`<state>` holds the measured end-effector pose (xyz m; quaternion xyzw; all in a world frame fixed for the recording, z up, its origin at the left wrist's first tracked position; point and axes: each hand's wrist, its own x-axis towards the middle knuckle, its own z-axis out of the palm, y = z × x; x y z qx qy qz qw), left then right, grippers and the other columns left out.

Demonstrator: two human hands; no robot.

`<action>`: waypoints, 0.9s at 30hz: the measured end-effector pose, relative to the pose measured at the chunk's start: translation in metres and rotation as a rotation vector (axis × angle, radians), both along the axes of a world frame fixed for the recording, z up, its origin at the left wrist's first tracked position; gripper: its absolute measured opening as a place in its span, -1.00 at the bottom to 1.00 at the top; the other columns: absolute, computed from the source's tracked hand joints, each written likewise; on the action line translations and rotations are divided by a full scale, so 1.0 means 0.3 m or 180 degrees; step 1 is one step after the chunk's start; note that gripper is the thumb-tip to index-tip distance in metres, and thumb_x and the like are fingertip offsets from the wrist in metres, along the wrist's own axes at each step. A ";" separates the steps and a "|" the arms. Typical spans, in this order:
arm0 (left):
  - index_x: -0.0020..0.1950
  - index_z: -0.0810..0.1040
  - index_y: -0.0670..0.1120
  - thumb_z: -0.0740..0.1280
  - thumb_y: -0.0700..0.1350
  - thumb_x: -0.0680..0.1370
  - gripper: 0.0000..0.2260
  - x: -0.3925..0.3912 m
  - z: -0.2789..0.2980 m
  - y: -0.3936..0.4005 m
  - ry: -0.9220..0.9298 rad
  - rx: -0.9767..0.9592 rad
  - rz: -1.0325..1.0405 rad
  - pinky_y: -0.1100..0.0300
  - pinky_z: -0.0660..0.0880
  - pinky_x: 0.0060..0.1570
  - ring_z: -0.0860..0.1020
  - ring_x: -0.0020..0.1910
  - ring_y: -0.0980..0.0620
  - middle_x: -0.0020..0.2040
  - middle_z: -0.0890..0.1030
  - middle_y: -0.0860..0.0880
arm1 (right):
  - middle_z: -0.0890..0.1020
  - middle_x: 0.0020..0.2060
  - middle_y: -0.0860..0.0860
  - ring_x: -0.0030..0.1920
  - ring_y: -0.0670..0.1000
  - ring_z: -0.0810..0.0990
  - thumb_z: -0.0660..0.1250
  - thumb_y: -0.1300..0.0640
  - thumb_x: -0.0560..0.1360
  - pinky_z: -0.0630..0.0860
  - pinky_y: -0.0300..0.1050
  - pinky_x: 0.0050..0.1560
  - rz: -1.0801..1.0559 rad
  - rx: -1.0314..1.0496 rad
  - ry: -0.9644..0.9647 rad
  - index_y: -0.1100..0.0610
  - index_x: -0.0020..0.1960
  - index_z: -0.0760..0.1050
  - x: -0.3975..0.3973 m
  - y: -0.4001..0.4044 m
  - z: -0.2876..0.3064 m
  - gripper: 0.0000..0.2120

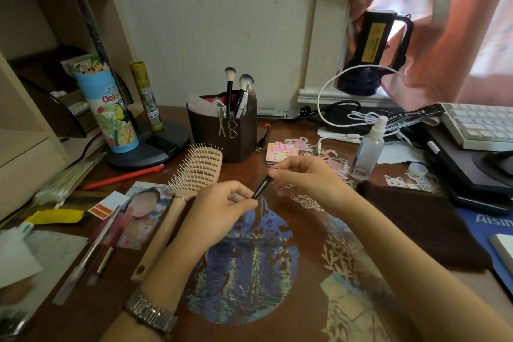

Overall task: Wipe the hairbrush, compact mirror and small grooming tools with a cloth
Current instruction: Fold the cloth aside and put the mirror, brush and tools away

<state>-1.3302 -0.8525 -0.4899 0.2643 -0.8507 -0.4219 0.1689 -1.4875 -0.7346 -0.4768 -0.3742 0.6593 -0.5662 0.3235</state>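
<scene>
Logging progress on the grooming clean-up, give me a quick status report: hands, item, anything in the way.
Left hand and right hand both pinch a small black tool. Hairbrush lies left on the desk. Dark cloth lies right, not in hand. Nothing blocking.

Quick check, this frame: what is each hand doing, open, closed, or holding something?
Left hand: closed, pinching the lower end of the small black tool.
Right hand: closed, pinching the upper end of the same tool.
</scene>
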 end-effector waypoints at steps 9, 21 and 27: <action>-0.04 0.61 0.01 0.42 -0.07 0.48 -0.92 0.002 0.001 0.006 -0.0089 0.0035 -0.0077 0.56 0.39 -0.33 0.56 -0.22 0.21 -0.18 0.63 0.06 | 0.64 -0.30 0.15 -0.29 0.03 0.56 0.49 0.06 0.40 0.51 -0.07 -0.17 -0.0412 0.0154 0.0636 0.11 -0.23 0.61 0.004 -0.010 -0.013 -0.86; -0.03 0.60 0.06 0.42 -0.05 0.47 -0.91 -0.001 -0.004 0.003 -0.0145 0.0160 -0.0124 0.44 0.43 -0.26 0.58 -0.18 0.19 -0.17 0.63 0.09 | 0.54 -0.45 -0.01 -0.47 -0.07 0.44 0.48 0.10 0.41 0.37 -0.22 -0.42 -0.0605 0.0053 0.0967 0.21 -0.19 0.62 0.008 -0.013 -0.020 -0.83; -0.04 0.64 0.03 0.41 -0.02 0.49 -0.91 0.007 0.009 -0.003 -0.0027 0.0072 0.0014 0.48 0.40 -0.30 0.54 -0.25 0.26 -0.22 0.60 0.12 | 0.61 -0.37 0.00 -0.47 -0.22 0.47 0.48 0.13 0.41 0.40 -0.39 -0.41 -0.0778 0.0014 0.1230 0.10 -0.23 0.60 -0.025 -0.009 0.018 -0.92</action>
